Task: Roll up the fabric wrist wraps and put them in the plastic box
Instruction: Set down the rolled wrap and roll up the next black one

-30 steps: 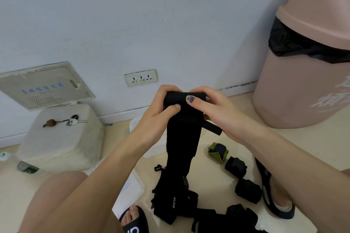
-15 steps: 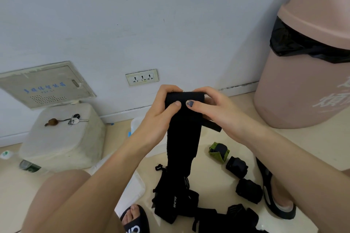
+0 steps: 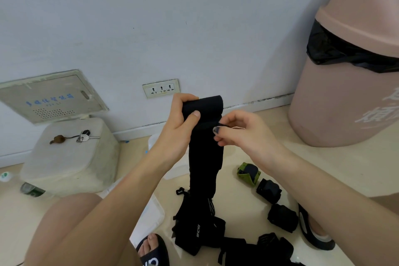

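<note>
black wrist wrap (image 3: pixel 205 153): raised over the floor, top end rolled, tail hanging. my left hand (image 3: pixel 179 127) grips the roll; my right hand (image 3: pixel 241 134) pinches its thin loop (image 3: pixel 223 125).

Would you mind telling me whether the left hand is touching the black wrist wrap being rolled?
Touching. The head view shows the left hand gripping the rolled top of the black wrist wrap, thumb pressed on its front.
</note>
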Available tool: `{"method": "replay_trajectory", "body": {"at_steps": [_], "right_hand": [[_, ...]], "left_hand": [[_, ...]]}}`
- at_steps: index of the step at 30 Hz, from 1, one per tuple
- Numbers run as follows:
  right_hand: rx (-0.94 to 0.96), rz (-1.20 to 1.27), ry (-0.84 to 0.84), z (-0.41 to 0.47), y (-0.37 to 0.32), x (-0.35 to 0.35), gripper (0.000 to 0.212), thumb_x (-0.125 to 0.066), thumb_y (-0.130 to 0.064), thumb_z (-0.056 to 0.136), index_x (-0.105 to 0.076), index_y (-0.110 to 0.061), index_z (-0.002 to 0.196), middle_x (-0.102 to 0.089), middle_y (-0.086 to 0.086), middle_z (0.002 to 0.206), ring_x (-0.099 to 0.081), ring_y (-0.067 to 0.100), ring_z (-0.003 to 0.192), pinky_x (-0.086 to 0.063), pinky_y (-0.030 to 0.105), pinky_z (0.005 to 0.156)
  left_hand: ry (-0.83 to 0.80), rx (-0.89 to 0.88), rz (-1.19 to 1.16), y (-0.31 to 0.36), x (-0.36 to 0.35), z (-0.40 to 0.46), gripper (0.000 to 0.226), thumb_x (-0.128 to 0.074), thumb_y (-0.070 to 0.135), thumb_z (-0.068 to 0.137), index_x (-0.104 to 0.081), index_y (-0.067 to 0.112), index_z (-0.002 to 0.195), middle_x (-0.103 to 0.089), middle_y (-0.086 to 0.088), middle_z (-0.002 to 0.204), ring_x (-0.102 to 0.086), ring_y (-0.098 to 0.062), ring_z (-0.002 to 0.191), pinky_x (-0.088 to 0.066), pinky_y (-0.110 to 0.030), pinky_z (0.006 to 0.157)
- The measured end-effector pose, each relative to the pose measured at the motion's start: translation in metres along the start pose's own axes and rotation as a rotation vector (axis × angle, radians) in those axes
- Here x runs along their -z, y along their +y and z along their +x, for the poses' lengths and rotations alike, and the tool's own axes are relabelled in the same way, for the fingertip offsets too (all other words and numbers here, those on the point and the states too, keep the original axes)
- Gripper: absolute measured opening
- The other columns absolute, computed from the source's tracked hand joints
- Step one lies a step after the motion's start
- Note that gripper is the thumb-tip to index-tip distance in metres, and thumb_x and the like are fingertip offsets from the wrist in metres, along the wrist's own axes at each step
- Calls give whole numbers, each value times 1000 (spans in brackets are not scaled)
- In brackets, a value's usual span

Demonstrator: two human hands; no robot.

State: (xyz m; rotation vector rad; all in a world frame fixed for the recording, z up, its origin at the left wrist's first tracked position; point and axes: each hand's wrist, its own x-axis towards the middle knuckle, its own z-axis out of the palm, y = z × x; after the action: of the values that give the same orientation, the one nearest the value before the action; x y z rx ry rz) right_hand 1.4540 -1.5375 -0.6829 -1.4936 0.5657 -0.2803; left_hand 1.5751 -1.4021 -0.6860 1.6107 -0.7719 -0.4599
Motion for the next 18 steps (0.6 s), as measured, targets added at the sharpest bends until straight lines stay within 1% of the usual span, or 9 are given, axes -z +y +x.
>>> {"method": "replay_trajectory", "body": {"at_steps": [3, 5, 6, 8, 9, 11, 14, 17, 18], "right_hand": [[20, -70, -47, -1, 0, -1, 19, -73, -1, 89, -74, -10, 106, -67, 4, 91, -72, 18, 76, -60, 23, 79], [43, -159, -70, -1, 0, -2, 25, -70, -1, 88, -78, -19, 104, -67, -5, 87, -68, 10, 75, -55, 18, 78], [65, -199, -67, -1, 0, -2, 26, -68, -2, 89, -78, -22, 102, -67, -7, 85, -66, 6, 74, -54, 15, 77], [143, -295, -29, 1, 2, -4, 21, -69, -9, 90, -79, -28, 95, -68, -9, 86, -62, 2, 76, -50, 13, 75], [178, -334, -4, 3, 3, -4, 15, -72, -16, 90, -78, -30, 90, -69, -8, 88, -62, 4, 79, -48, 15, 76], [211, -348, 49, 7, 6, -4, 7, -77, -24, 87, -76, -28, 82, -70, -4, 92, -63, 10, 82, -47, 21, 76], [188, -335, 153, 9, 12, -7, 14, -80, -27, 86, -69, -22, 77, -69, 0, 95, -63, 12, 87, -47, 25, 76], [122, -263, 223, 10, 15, -8, 33, -85, -30, 80, -56, -18, 88, -66, 7, 103, -64, 17, 99, -51, 35, 82], [89, -228, 212, 10, 14, -7, 39, -87, -30, 79, -53, -18, 94, -66, 6, 107, -65, 16, 102, -52, 34, 82]], "left_hand": [[5, 9, -12, -1, 1, 0, 25, -46, 14, 104, -48, 36, 116, -56, 5, 111, -56, -10, 96, -48, -33, 89], [5, 19, -23, -1, 1, 1, 25, -46, 13, 105, -47, 35, 116, -56, 5, 110, -56, -10, 94, -48, -32, 87], [2, 20, -33, 0, 1, 1, 23, -47, 16, 104, -47, 36, 115, -56, 5, 110, -56, -11, 94, -48, -32, 87], [-10, 16, -39, 0, 1, 0, 22, -48, 24, 97, -48, 37, 115, -56, 3, 111, -56, -12, 96, -48, -35, 89], [-20, 15, -38, 1, 0, 0, 23, -48, 26, 96, -48, 35, 116, -57, 2, 112, -57, -13, 97, -49, -38, 90], [-42, 15, -37, 1, -1, -1, 23, -48, 26, 96, -48, 32, 118, -58, -2, 115, -58, -15, 100, -50, -44, 95], [-63, 12, -49, 1, -3, -3, 23, -49, 24, 97, -50, 32, 118, -60, -8, 120, -59, -18, 105, -48, -53, 103], [-56, 15, -62, 2, -1, -3, 23, -50, 24, 97, -53, 36, 116, -59, -7, 122, -59, -18, 107, -46, -57, 105], [-54, 15, -69, 3, 0, -3, 23, -51, 23, 97, -54, 37, 115, -60, -6, 122, -59, -18, 107, -46, -57, 105]]}}
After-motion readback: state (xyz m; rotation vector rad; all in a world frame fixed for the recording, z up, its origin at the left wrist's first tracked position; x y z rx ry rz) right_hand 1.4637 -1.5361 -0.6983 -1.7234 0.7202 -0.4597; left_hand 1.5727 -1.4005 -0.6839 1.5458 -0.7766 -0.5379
